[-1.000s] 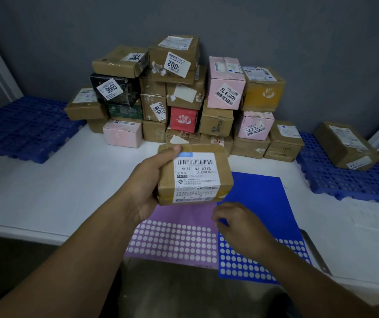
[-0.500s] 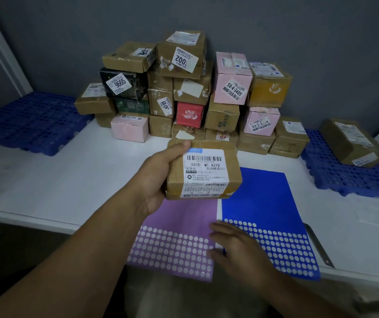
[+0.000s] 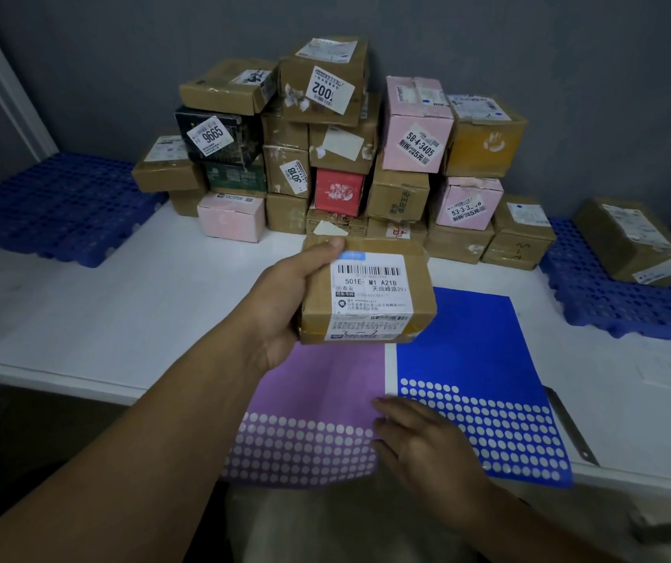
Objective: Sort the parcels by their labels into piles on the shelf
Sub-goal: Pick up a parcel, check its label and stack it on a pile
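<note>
My left hand [image 3: 281, 302] grips a small brown parcel [image 3: 366, 294] by its left end, thumb on top, holding it above the white shelf [image 3: 122, 302] with its white barcode label facing me. My right hand [image 3: 419, 444] rests palm down with relaxed fingers on the seam between a purple sticker sheet [image 3: 309, 404] and a blue sticker sheet [image 3: 471, 359], both covered in white dots. Behind stands a pile of parcels [image 3: 325, 148], brown, pink, red and black, against the grey wall.
A blue plastic pallet [image 3: 53, 205] lies on the left of the shelf. Another blue pallet [image 3: 626, 306] on the right carries one brown parcel [image 3: 634, 241]. A thin metal strip [image 3: 569, 424] lies beside the blue sheet. The shelf's front edge runs just below the sheets.
My right hand moved down from near the parcel and settled on the sticker sheets. My left hand kept hold of the parcel and lifted it slightly toward me.
</note>
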